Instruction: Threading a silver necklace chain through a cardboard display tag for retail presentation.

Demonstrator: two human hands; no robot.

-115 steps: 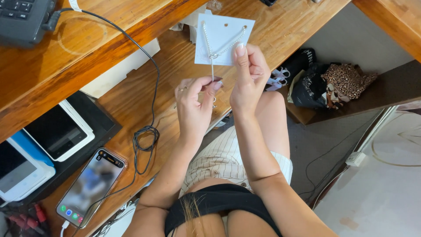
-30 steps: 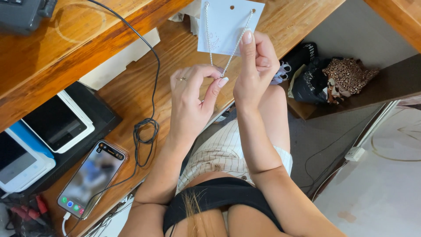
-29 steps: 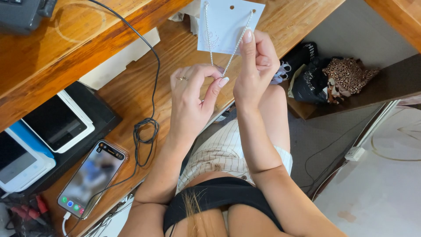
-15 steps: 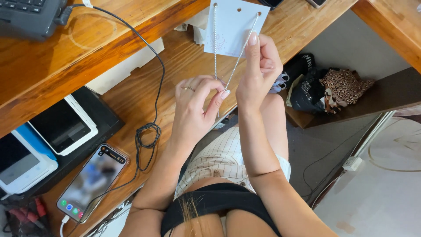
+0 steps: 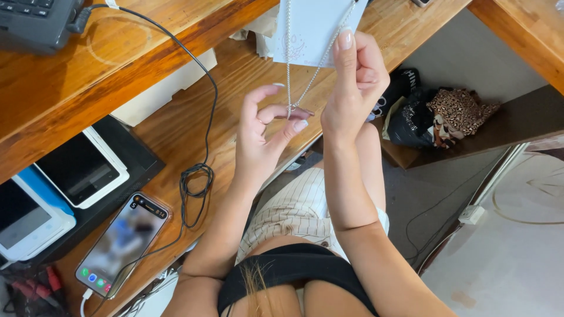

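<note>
White card raised, hands perhaps pinching chain

Hands: two, a left hand and a right hand, both raised over the wooden desk.
Chains: one thin silver chain, hanging in two strands.
Cards: one white card that the chain hangs from.
Rings: one ring on the left hand.
Phones: one smartphone lying flat, screen lit.
Tablets or card readers: two, a white-framed one and a blue-edged one.
Black cables: one black cable, coiled in the middle.
Keyboards: one dark keyboard at the top corner.
Leopard-print items: one leopard-print cloth on the lower shelf.
</note>
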